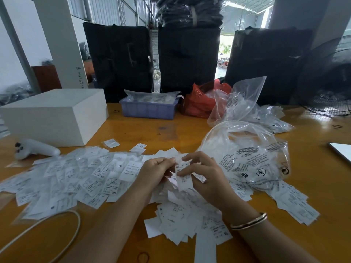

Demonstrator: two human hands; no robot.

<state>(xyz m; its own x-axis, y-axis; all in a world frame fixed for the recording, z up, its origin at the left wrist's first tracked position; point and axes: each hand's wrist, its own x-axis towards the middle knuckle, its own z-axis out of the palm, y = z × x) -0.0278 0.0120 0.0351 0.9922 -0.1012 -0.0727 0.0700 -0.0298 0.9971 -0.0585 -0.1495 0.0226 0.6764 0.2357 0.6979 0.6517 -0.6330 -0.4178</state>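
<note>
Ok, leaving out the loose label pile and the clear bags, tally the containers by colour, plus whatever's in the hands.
White box: 1
Blue crate: 1
Red bag: 1
Tall black bags behind the table: 3
XS label held by left hand and right hand: 1
Total: 7

The fine print on the XS label (pixel 183 177) is too blurred to read. Far right of that label, a flat device (pixel 341 149) and a fan (pixel 326 99) are cut off by the edge; to its lower left, a white cable (pixel 78 225) too.
</note>
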